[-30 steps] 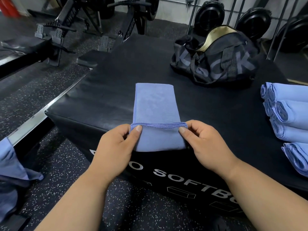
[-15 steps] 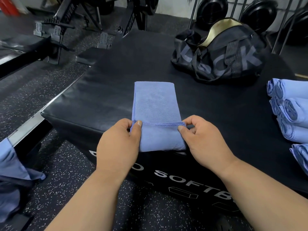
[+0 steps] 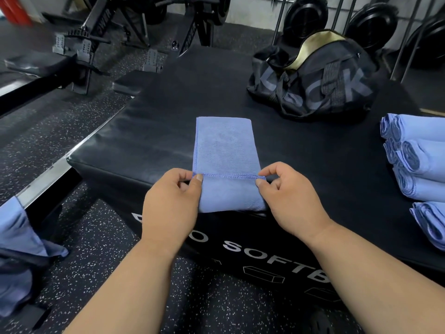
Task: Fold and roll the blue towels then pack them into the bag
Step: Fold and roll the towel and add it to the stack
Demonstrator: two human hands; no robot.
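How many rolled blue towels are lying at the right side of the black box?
4 in view: the farthest, two behind it toward the person, and one nearest. The frame edge cuts them, so more may be hidden.

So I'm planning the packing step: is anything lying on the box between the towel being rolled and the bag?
Nothing visible does. Only bare black box top separates the folded towel from the duffel bag; the rolled towels sit off to the right.
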